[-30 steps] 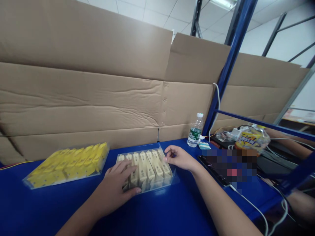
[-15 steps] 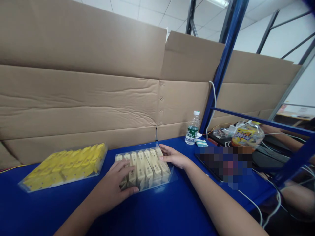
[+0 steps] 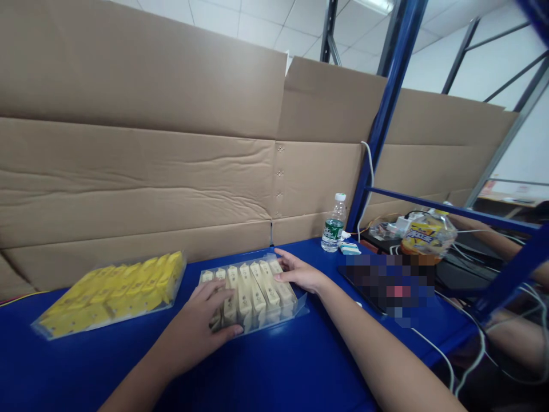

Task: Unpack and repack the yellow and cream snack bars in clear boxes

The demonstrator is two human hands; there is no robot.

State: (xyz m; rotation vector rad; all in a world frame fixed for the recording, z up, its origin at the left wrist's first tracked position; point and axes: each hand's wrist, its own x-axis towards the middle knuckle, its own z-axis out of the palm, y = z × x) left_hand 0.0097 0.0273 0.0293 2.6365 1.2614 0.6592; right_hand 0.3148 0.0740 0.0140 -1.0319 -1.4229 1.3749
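A clear plastic pack of cream-coloured packets point(image 3: 258, 292) lies on the blue table in front of me, its packets standing in a slightly leaning row. My left hand point(image 3: 210, 317) grips its left end, the fingers over the top and the thumb along the near edge. At the far right corner, my right hand point(image 3: 300, 273) holds the pack with the thumb on top and the fingers behind it. Loose clear film sticks out at the pack's right end. To the left, a similar clear pack of yellow packets point(image 3: 115, 289) lies apart from both hands.
A water bottle point(image 3: 333, 224) stands at the back right beside a small tissue pack point(image 3: 350, 248). Nearer lies a dark, pixelated flat device point(image 3: 364, 286) with a white cable. Beyond the blue rack post point(image 3: 381, 123) are a large plastic bottle point(image 3: 429, 237), cables and another person's arms.
The view has shifted slightly. Both hands keep their places on the pack of cream packets, and the loose film at its right end sticks up a little more.
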